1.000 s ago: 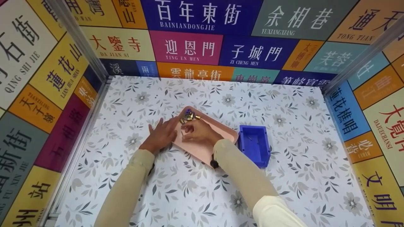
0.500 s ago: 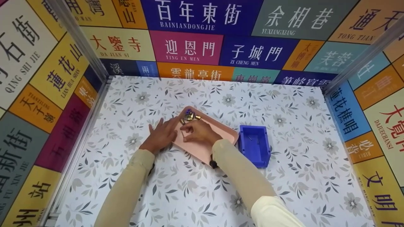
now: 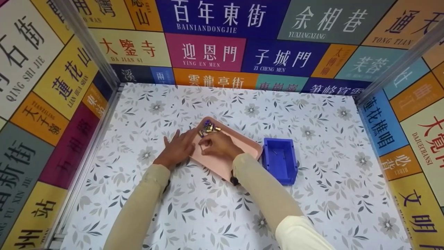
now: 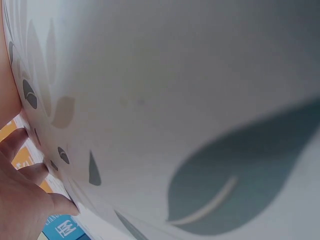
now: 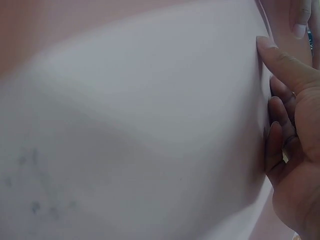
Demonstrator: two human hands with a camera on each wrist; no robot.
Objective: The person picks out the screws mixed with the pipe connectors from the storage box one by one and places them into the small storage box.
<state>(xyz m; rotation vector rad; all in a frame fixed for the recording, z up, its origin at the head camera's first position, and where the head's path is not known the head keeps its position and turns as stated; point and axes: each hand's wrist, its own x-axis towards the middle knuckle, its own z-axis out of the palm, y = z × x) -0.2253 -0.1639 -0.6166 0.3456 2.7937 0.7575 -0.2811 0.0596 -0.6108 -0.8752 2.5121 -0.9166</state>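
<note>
A pink tray [image 3: 222, 163] lies at a slant on the table. My left hand [image 3: 176, 147] rests at its left edge with the fingers spread; the left wrist view shows those fingertips [image 4: 70, 207] down on the patterned surface. Over the tray, my right hand [image 3: 220, 144] pinches a short, thin, pin-like piece [image 3: 201, 147] between thumb and forefinger. That piece is hidden in the right wrist view, where the thumb [image 5: 285, 65] reaches down to the tray and the other fingers curl. A small pile of brass-coloured and blue parts [image 3: 209, 127] lies in the tray's far corner, just beyond the right hand.
A blue bin [image 3: 285, 166] stands right of the tray, close to its right corner, with a few small thin metal pieces [image 3: 275, 152] inside. Floral cloth [image 3: 194, 215] covers the table. Panels with printed signs [image 3: 208, 52] rise behind it and at both sides.
My right hand and forearm have shifted very slightly, with the thin piece at its fingertips. The left hand, the tray and the bin stay where they were.
</note>
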